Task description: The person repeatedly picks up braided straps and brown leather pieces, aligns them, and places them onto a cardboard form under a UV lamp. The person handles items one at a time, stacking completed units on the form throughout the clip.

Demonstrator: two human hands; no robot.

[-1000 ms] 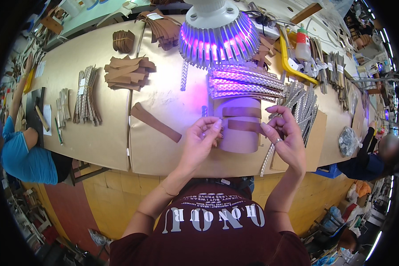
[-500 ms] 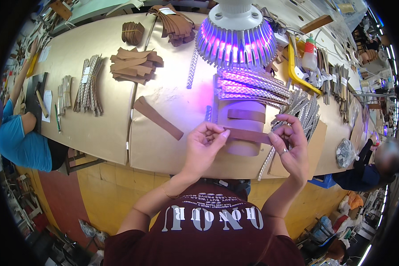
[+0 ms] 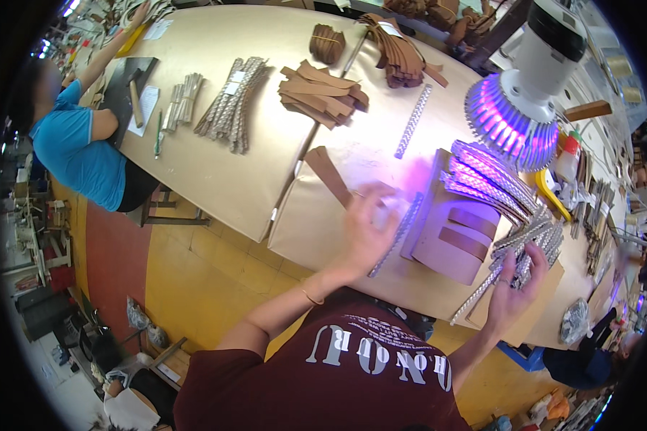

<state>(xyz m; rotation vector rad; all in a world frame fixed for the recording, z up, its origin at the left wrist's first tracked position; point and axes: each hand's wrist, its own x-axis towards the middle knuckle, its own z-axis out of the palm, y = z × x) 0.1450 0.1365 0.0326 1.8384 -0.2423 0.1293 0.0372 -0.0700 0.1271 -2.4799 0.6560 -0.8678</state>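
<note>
My left hand [image 3: 370, 228] is blurred, its thumb and forefinger apart, close to the lower end of a brown leather strip [image 3: 328, 176] on the table. A silver braided strap [image 3: 402, 230] lies beside it, partly hidden by the hand. My right hand [image 3: 519, 284] has its thumb and fingers around a silver braided strap [image 3: 502, 271] at the edge of a loose heap. Between my hands, two brown strips, an upper one [image 3: 473, 222] and a lower one [image 3: 463, 243], lie across a tan board [image 3: 449, 266]. More braided straps [image 3: 489, 176] fan over its top under purple light.
A finned lamp [image 3: 514, 122] stands over the board. Brown strips [image 3: 322, 93] and bundled braids [image 3: 233, 104] lie to the left. Beyond the board are a yellow frame [image 3: 551, 192] and a bottle [image 3: 569, 156]. A person in blue [image 3: 86, 154] sits at the far left.
The brown strip held between both hands now lies on the board below the other one. My left hand has moved left toward another strip, my right hand to the braided heap. The view has turned left.
</note>
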